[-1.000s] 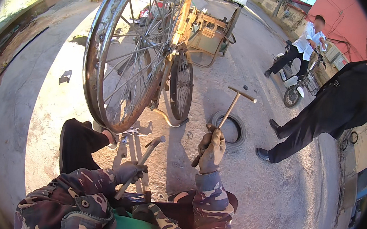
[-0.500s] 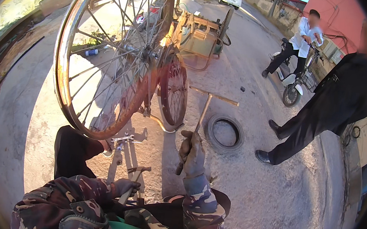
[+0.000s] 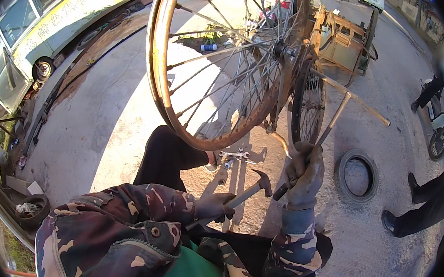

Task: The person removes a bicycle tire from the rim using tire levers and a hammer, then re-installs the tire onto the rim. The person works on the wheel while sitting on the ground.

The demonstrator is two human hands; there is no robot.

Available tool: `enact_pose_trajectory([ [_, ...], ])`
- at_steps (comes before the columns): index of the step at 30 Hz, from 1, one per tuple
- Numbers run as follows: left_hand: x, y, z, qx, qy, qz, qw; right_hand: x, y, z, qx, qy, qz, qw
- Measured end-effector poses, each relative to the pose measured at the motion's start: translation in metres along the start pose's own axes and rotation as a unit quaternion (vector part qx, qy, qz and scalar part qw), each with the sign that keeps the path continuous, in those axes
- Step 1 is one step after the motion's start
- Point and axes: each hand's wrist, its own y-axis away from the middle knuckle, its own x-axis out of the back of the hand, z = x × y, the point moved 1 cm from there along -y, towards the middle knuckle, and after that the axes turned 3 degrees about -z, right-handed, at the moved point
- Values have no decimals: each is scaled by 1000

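My left hand [image 3: 214,206] is wrapped round the handle of a claw hammer [image 3: 245,195], whose head points up toward my other hand. In my right hand [image 3: 305,172] is a long T-handle wrench [image 3: 335,118], gripped near its lower end, with the rusty crossbar up and away from me. The dark lower tip of the wrench sits close to the hammer head, apart from it. In front of me stands a large rusty spoked wheel [image 3: 158,71]; neither hand touches it. Several wrenches [image 3: 237,155] lie on the ground below the wheel.
A loose tyre [image 3: 341,176] lies flat on the right. Past the big wheel are a smaller spoked wheel [image 3: 309,104] and a rusty cart frame [image 3: 342,40]. A person in dark trousers [image 3: 424,213] stands at right, near another person by a bike [image 3: 440,138]. An old bus [image 3: 71,17] fills the far left.
The view has swung left, so the scene sits farther right. My left hand has lifted the hammer, bringing its head near the wrench's lower end. Both tools stay gripped.
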Motion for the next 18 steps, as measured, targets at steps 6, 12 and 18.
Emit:
enact_pose_trajectory([
  [6, 16, 90, 91, -17, -182, 25, 983, -13, -3, -14, 7, -36, -75, 997],
  [12, 31, 172, 146, -135, -420, -1, 898, -4, -14, -21, 15, -31, -134, 990],
  [18, 5, 229, 186, -73, -464, 35, 882, -22, -21, 14, -57, -122, -148, 980],
])
